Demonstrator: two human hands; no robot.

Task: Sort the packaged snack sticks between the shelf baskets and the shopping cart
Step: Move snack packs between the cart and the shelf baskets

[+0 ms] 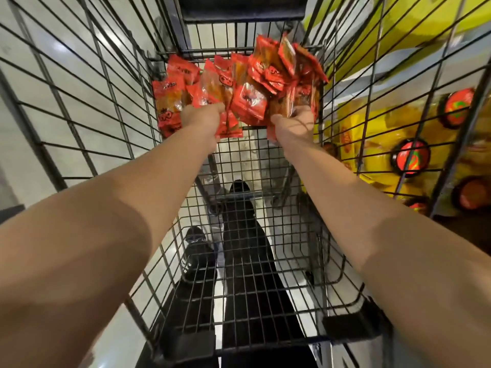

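Red snack stick packets (186, 86) are lying heaped at the far end of the wire shopping cart (106, 107). The left hand (200, 116) is reaching into them, its grip hidden. The right hand (295, 123) is gripping a raised bunch of packets (279, 70), fingers curled around them.

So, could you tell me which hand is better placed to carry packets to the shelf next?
The right hand. It already holds a raised bunch of red plastic snack packets beside the black wire cart wall facing the yellow shelf goods; the left hand is down in the pile.
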